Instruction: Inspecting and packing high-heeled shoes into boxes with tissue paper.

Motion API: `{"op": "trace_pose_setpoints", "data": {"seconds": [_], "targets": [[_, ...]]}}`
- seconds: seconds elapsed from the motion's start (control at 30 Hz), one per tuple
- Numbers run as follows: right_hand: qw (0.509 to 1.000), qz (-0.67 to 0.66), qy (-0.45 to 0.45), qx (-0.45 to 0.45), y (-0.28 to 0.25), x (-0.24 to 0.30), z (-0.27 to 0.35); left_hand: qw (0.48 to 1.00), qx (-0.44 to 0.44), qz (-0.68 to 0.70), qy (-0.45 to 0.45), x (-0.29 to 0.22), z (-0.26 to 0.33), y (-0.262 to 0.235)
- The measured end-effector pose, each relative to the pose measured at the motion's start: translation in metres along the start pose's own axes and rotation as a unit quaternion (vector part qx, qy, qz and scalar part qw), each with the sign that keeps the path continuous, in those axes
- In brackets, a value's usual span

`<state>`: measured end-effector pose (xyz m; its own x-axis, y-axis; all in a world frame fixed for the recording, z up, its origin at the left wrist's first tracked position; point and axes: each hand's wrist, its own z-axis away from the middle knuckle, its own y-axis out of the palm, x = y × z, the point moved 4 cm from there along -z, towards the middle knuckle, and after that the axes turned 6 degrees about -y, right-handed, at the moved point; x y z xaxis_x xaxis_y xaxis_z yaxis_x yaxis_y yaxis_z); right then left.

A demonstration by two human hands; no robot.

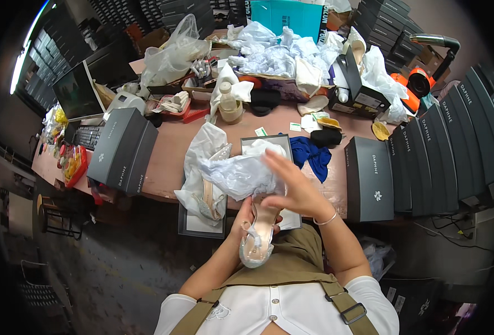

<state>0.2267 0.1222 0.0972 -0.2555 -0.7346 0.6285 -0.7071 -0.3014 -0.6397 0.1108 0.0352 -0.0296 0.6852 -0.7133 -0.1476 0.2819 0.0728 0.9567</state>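
Observation:
My left hand (242,219) grips a silvery, glittery open-backed shoe (256,240) from beneath; a pale bow or tie lies across its front, toe toward me. Crumpled white tissue paper (238,174) bunches around the far, heel end and hides it. Over that end my right hand (297,192) hovers with fingers spread, its thumb close to the insole; whether it touches I cannot tell. To the left, a matching shoe (207,201) rests on white paper in an open shoebox part (201,228). A second grey box part (265,139) with paper lies behind my hands.
Dark shoeboxes stand left (121,148) and in a long row at right (370,178). A blue cloth (312,156), a bottle (228,97) in a tub and a heap of white tissue (275,53) lie farther back. An orange machine (417,86) stands at back right.

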Motion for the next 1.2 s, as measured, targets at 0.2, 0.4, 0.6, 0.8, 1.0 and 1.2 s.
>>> {"op": "trace_pose_setpoints", "data": {"seconds": [0.2, 0.4, 0.6, 0.8, 1.0, 1.2], "targets": [[0.994, -0.068, 0.06, -0.066, 0.037, -0.033, 0.03, 0.981, -0.058, 0.179, -0.045, 0.004, 0.007, 0.006], [0.926, -0.165, 0.211, -0.266, 0.02, -0.099, 0.013, 0.99, 0.024, 0.112, -0.078, 0.009, 0.017, -0.011], [0.973, 0.199, 0.059, 0.104, 0.127, -0.156, 0.046, 0.999, -0.015, -0.025, 0.04, -0.009, 0.024, 0.002], [0.978, 0.191, 0.074, 0.035, 0.059, -0.063, 0.006, 0.969, -0.143, -0.064, 0.191, -0.028, 0.034, 0.003], [0.992, 0.002, 0.01, 0.125, 0.082, 0.003, 0.02, 0.949, -0.191, -0.104, 0.23, -0.017, 0.021, 0.044], [0.995, -0.058, 0.082, 0.022, 0.119, -0.021, -0.009, 0.929, -0.193, -0.104, 0.297, -0.007, 0.018, 0.029]]}}
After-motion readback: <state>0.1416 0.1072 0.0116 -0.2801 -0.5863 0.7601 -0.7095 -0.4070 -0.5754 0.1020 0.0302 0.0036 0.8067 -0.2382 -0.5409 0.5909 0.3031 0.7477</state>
